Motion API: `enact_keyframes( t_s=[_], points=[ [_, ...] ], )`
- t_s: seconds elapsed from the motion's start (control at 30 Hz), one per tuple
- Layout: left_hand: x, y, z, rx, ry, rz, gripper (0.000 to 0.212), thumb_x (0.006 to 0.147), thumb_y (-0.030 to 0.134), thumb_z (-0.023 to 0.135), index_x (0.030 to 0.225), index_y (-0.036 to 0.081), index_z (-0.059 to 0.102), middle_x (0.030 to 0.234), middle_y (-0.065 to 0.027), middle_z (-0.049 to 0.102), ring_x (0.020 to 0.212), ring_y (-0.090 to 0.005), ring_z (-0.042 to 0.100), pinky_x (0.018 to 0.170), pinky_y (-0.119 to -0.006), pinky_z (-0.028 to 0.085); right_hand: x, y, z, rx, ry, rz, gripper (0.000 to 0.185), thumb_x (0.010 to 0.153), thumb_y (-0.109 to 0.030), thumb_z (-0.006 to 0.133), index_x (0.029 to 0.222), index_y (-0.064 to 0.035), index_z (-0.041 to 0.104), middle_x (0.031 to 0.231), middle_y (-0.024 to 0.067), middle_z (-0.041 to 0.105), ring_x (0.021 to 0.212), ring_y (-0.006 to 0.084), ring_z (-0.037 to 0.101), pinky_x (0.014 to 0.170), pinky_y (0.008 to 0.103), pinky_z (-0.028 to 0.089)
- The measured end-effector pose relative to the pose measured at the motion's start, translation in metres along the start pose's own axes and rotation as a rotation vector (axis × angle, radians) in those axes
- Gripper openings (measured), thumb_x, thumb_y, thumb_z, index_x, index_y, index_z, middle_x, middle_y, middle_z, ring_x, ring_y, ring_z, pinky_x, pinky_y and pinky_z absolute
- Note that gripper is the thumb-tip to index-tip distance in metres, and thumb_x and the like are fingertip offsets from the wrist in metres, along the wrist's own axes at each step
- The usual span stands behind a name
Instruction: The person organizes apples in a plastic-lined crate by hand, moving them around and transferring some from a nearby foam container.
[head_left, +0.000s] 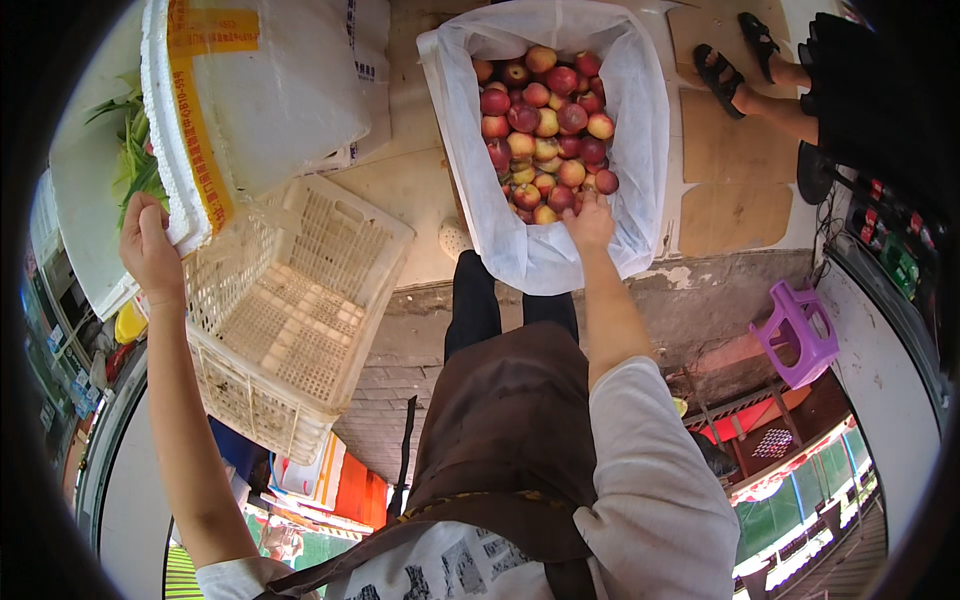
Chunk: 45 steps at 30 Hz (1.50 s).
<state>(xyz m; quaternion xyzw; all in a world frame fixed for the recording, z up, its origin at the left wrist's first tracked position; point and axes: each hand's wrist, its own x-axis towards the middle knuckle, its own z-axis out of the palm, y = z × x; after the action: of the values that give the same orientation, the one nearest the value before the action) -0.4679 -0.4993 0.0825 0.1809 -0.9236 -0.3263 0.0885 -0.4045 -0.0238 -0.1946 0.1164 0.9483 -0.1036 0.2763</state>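
Note:
My left hand (154, 251) is closed on the corner of a white styrofoam lid (184, 172) that bears orange printed tape and is tilted up at the left. Red and yellow nectarines (547, 127) fill a crate lined with thin white fabric (525, 266) in front of me. Over the near edge of that liner reaches my right hand (592, 221), its fingertips at the nearest fruit. Whether it grips a nectarine cannot be told. Green leafy vegetables (135, 165) show partly behind the lid.
Stacked cream plastic crates (300, 322) stand at the left, below the lid. Flattened cardboard (735, 217) lies on the floor at the right, where another person's sandalled feet (724, 82) are. A purple plastic stool (799, 334) is at the lower right.

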Motion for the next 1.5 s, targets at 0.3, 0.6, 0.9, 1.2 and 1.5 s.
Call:
enact_keyframes(
  t_s=[0.3,0.6,0.9,1.2,1.5],
  points=[
    [0.002,-0.002,0.0,-0.017,-0.006,0.01,0.019,0.079,0.011,0.039,0.063,0.004,0.036,0.06,0.0009,0.032,0.058,-0.0069,0.029,0.052,-0.021,0.023,0.006,-0.034,0.017,-0.133,-0.025,0.282,0.055,0.063,-0.044,0.066,0.104,-0.0108,0.05,0.104,0.0049,0.052,0.101,0.0216,0.049,0.084,0.0459,0.034],
    [0.002,-0.001,0.0,0.007,0.015,0.009,0.019,0.079,0.012,0.04,0.062,0.004,0.037,0.06,0.0009,0.033,0.057,-0.0072,0.029,0.052,-0.021,0.025,-0.015,0.006,0.013,1.366,-0.236,0.157,0.042,0.068,-0.011,0.064,0.108,-0.0091,0.05,0.096,0.0011,0.054,0.088,0.0137,0.05,0.072,0.0305,0.04],
    [0.004,0.004,0.004,0.047,0.027,-0.006,0.019,0.079,0.012,0.04,0.062,0.004,0.037,0.059,0.0009,0.033,0.057,-0.0073,0.03,0.051,-0.021,0.026,-0.02,-0.028,-0.038,1.994,-0.294,0.1,0.046,0.07,0.003,0.057,0.114,-0.0044,0.046,0.101,0.0047,0.053,0.088,0.0149,0.052,0.074,0.0252,0.043],
    [0.004,-0.017,0.005,0.065,0.105,0.012,0.019,0.081,0.017,0.045,0.069,0.002,0.051,0.062,0.0006,0.044,0.064,-0.0123,0.044,0.068,-0.022,0.037,-0.12,-0.353,-0.237,1.943,-0.309,-0.835,0.053,0.061,-0.01,0.071,0.106,-0.0035,0.042,0.097,0.0119,0.047,0.088,0.0226,0.053,0.076,0.0322,0.046],
    [0.0,0.005,0.001,0.051,0.019,0.024,0.017,0.078,0.01,0.039,0.062,0.004,0.038,0.057,0.0012,0.033,0.055,-0.0068,0.03,0.05,-0.021,0.026,-0.048,-0.237,-0.1,1.372,0.256,-0.411,0.033,0.067,-0.003,0.06,0.099,-0.0054,0.051,0.088,0.0089,0.051,0.085,0.0214,0.05,0.068,0.0315,0.044]
  ],
)
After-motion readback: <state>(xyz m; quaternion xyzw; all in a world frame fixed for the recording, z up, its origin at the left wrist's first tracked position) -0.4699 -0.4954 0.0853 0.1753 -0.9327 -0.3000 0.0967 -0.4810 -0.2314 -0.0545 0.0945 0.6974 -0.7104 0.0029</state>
